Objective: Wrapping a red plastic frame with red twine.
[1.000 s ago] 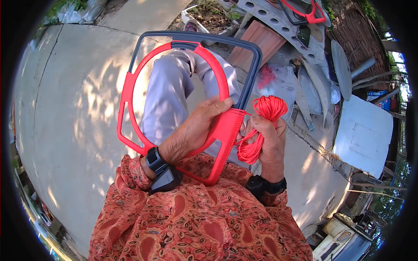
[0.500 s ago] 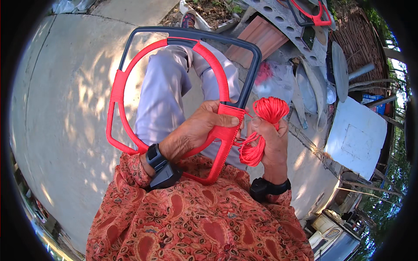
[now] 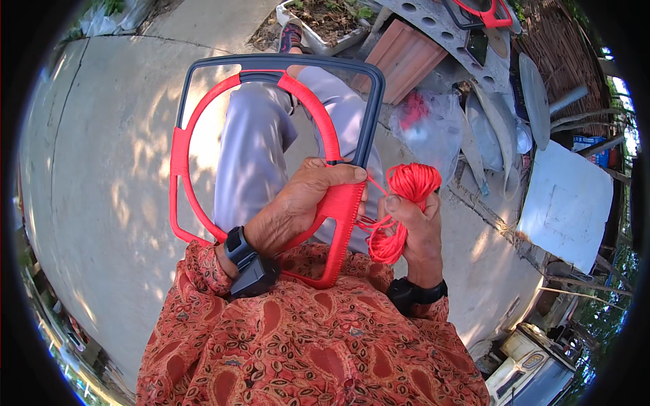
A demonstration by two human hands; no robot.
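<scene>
My left hand (image 3: 305, 203) grips a plastic frame (image 3: 203, 118) by its lower right side, where red cord is wound tightly around it. The frame has a dark grey square outer rim and a red ring inside. It stands upright over my lap, in front of my grey trousers (image 3: 254, 149). My right hand (image 3: 413, 227) is closed on a hank of red cord (image 3: 406, 189), held just right of the frame. A strand runs from the hank to the wrapped part. Both wrists wear black bands.
A concrete slab (image 3: 101, 169) with dappled shade spreads left and ahead. To the right lie a clear plastic bag (image 3: 433, 122), a white board (image 3: 565, 203), a perforated grey panel (image 3: 433, 20), wooden planks and another red-and-grey frame (image 3: 477, 10).
The frame has shifted slightly and my right hand with the cord hank has moved a little farther right of it. Both hands keep their hold.
</scene>
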